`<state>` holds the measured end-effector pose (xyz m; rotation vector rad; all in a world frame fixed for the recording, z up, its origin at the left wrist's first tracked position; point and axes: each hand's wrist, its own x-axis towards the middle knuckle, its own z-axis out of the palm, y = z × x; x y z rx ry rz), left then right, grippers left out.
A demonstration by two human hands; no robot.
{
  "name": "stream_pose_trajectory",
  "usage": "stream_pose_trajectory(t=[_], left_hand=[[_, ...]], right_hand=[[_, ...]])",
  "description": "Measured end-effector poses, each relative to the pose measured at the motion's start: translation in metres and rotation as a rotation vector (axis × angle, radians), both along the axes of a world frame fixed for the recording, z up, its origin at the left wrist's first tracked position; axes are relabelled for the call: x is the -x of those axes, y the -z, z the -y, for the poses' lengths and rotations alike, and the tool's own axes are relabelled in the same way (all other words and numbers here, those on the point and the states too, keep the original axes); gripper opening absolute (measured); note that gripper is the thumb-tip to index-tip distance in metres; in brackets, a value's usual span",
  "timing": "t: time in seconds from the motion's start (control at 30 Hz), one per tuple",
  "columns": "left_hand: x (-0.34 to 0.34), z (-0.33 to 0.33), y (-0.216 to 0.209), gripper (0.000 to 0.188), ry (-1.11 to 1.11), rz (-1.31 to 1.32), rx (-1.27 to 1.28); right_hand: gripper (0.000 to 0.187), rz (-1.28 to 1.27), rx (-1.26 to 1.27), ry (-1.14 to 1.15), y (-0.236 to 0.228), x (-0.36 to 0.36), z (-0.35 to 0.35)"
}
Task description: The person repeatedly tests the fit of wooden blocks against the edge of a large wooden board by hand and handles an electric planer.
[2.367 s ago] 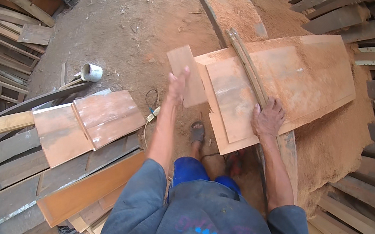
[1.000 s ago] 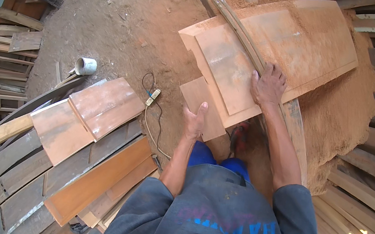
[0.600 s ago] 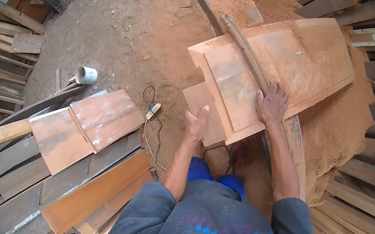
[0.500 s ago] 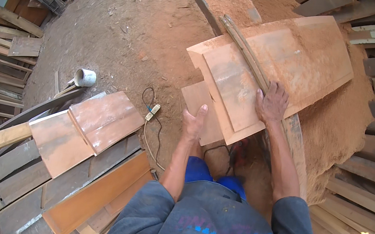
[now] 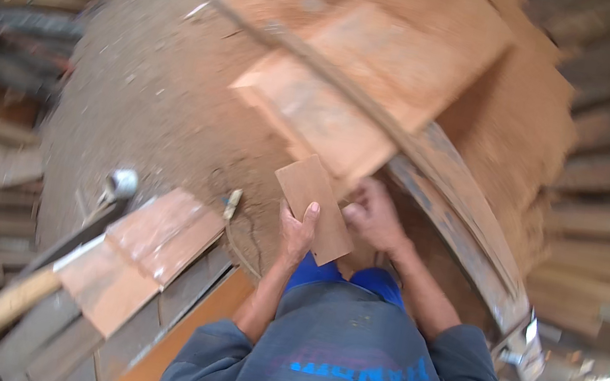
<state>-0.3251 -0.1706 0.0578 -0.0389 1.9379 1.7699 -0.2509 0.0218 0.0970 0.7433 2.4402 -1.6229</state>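
Note:
My left hand grips a small thin rectangular wooden board by its left edge, thumb lying on top of its face. Close to the board's right edge is my right hand, its fingers curled in and blurred. What it holds, if anything, is hidden. Just beyond both hands lies a large dusty wooden panel with a raised middle part. A long narrow wooden strip lies slantwise across that panel.
A long heavy plank runs under the large panel toward the right. Reddish sawdust is heaped behind it. Smooth wooden panels lie on boards at the left, near a white cup and a power socket with its cable.
My left hand has drawn the small board nearer and turned it away from the large panel. My right hand has left the strip and curled beside the board. The view has swung, blurring things.

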Motion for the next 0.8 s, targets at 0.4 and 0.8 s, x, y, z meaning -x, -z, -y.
stream_pose_trajectory(t=[0.4,0.8], left_hand=[[0.026,0.008,0.094,0.028,-0.083,0.458,-0.022],[0.077,-0.013,0.092,0.054,-0.061,0.095,-0.211]], right_hand=[[0.049,-0.206,-0.026,1.659,0.081,-0.415,-0.092],[0.046,0.712,-0.1,1.669,0.167,-0.601,-0.196]])
